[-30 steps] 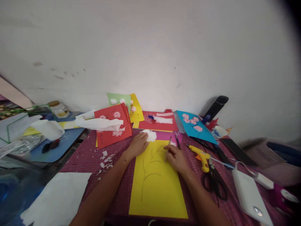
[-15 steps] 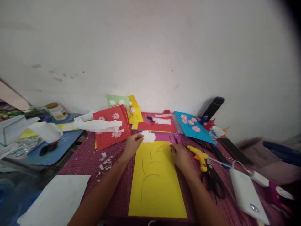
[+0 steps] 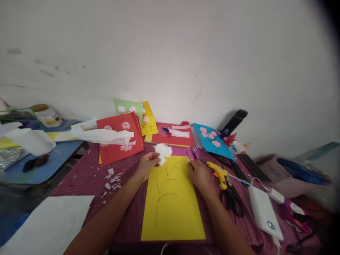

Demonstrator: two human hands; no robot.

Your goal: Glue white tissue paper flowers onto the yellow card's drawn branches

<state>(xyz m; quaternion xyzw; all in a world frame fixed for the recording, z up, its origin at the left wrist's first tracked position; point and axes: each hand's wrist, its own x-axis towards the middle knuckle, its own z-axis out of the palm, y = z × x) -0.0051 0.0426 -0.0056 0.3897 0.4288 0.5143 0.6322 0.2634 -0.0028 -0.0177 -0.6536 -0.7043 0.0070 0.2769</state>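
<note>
My left hand (image 3: 148,165) pinches a small white paper piece (image 3: 162,160) above the top left corner of a yellow sheet (image 3: 172,216). Thin dark lines on that sheet form a branching stem. Just behind the fingers lies a pile of white paper pieces (image 3: 164,150). Along the sheet's upper right edge, my right hand (image 3: 198,173) is closed around a slim pen-like tool (image 3: 188,156), its pale tip pointing up and away; its exact kind is unclear.
Right of the yellow sheet lie a yellow glue gun (image 3: 220,174), black scissors (image 3: 231,198) and a white power bank (image 3: 265,212). Red cards (image 3: 119,122) and a blue card (image 3: 212,141) with pink paper flowers stand farther back. Paper scraps (image 3: 113,180) litter the left side.
My left hand has drawn back slightly from the white pile with a paper piece in its fingers. The tool in my right hand shows more clearly. The camera view has shifted a little.
</note>
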